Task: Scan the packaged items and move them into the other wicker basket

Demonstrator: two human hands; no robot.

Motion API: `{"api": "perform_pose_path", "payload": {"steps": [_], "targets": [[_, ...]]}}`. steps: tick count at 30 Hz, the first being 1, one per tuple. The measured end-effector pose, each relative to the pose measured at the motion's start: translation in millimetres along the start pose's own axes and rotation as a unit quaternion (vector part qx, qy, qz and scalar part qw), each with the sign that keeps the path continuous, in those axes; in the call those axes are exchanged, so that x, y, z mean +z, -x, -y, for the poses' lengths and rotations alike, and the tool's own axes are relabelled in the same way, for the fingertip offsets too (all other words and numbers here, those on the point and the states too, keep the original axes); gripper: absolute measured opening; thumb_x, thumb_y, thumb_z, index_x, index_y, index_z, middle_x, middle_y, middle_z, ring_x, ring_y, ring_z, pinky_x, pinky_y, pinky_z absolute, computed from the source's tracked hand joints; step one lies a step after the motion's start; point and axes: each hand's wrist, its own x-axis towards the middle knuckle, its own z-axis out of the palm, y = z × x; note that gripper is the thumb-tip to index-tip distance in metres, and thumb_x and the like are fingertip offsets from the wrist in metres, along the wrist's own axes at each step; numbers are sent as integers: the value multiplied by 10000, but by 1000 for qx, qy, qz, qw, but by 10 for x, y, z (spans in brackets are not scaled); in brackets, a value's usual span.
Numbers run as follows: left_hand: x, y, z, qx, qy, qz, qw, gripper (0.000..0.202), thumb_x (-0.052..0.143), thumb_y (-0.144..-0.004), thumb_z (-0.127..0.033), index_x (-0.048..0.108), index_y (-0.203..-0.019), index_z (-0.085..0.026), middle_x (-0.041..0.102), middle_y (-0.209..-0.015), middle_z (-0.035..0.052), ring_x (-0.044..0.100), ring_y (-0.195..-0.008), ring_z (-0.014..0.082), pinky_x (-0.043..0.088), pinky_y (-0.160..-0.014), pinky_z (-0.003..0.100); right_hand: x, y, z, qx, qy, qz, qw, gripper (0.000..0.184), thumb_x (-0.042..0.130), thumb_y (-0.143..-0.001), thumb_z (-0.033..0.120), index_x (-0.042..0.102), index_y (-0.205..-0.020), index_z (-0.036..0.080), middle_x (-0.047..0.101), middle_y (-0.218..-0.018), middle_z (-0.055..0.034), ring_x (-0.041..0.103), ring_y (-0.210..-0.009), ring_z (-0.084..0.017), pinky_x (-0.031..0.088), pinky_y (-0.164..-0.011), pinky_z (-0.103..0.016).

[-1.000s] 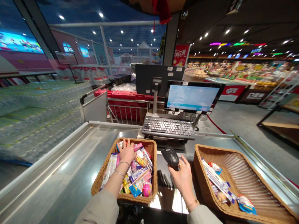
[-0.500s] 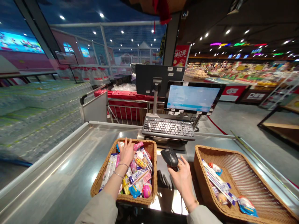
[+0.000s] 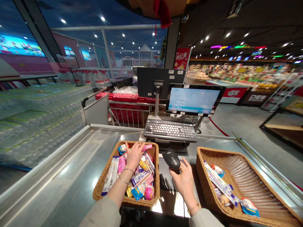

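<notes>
My left hand [image 3: 134,156] is over the left wicker basket [image 3: 96,192], fingers bent and apart above packaged sweets and toys. Its fingertips are beside a pink tube-like item [image 3: 147,147]; whether they touch it I cannot tell. Around the hand lie a blue-and-white egg-shaped pack [image 3: 123,148], a yellow striped item [image 3: 144,165], a long white-and-purple pack [image 3: 110,173] and a pink ball [image 3: 149,192]. My right hand [image 3: 184,178] grips a black barcode scanner [image 3: 171,159] between the two baskets, its head pointing up and left. The scanner's handle is mostly hidden by the hand.
The right wicker basket [image 3: 251,170] holds several packs along its left side. Behind the scanner stand a keyboard [image 3: 170,128] and a lit monitor [image 3: 193,100]. A steel counter [image 3: 68,176] with a raised rim extends left; a metal trolley [image 3: 130,115] stands beyond it.
My left hand has shifted right within the left basket, toward the pink tube-like item, uncovering packs on its left. My right hand and the scanner have stayed in place.
</notes>
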Motion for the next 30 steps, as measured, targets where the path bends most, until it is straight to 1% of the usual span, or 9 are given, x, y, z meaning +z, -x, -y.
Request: {"api": "perform_pose_path", "payload": {"steps": [5,9,12,15,18,21,24,27,30], "targets": [[32,50,-58,-1,-19,13,1000,512,557,-924,-205,499,-1432,-236,685,-1303,116,523,-1349,289,-146,-1187,661,-2,25,5,-6,-9,-14,1000,183,645,-711,295,758,-832,218,749,-1100,-84,432,-1370,-336,384,-1112,-481],[38,72,-99,-5,-27,18,999,460,555,-931,-237,552,-1391,-246,668,-1342,106,456,-1406,316,-129,-1183,686,1,48,-9,-10,-14,-19,1000,176,646,-719,279,756,-837,207,751,-1083,-93,431,-1370,-337,386,-1107,-474],[44,86,-119,-6,-42,15,999,457,544,-937,-248,556,-1393,-261,589,-1438,95,369,-1462,328,-107,-1185,697,-4,61,-3,-14,-11,-15,1000,184,644,-725,271,757,-855,209,750,-1083,-91,427,-1374,-324,375,-1118,-469],[52,100,-134,3,-49,19,999,460,542,-937,-253,558,-1397,-240,527,-1494,101,319,-1490,320,-57,-1214,668,-16,69,20,-14,-8,-15,1000,188,643,-719,275,758,-855,218,751,-1084,-78,423,-1376,-316,369,-1126,-474],[54,119,-155,5,-47,22,999,450,521,-954,-268,556,-1399,-214,556,-1468,105,326,-1488,304,-50,-1228,644,-26,83,45,-24,-2,-19,1000,204,643,-712,277,765,-865,219,751,-1087,-73,422,-1369,-326,367,-1128,-490],[41,141,-192,0,-52,16,999,436,502,-968,-279,553,-1399,-234,564,-1462,82,299,-1500,305,-99,-1204,674,-28,104,72,-44,9,-28,999,198,643,-704,260,768,-852,216,750,-1096,-71,434,-1353,-341,371,-1121,-496],[12,159,-244,-1,-61,8,998,431,488,-975,-274,546,-1402,-262,520,-1501,63,254,-1516,305,-129,-1180,700,-30,130,110,-58,24,-37,997,202,634,-693,234,766,-845,220,749,-1111,-61,438,-1348,-345,377,-1109,-498],[-24,169,-302,-1,-63,9,998,438,486,-976,-271,533,-1412,-273,462,-1542,65,230,-1524,304,-126,-1168,715,-39,154,153,-62,40,-38,997,205,622,-691,218,759,-844,227,745,-1136,-51,432,-1355,-340,381,-1099,-504],[-57,172,-354,-4,-60,15,998,453,500,-970,-280,523,-1423,-288,439,-1554,77,223,-1525,315,-102,-1162,729,-53,174,189,-66,47,-31,996,212,616,-694,207,762,-845,238,748,-1128,-45,427,-1363,-340,386,-1091,-511]]}}
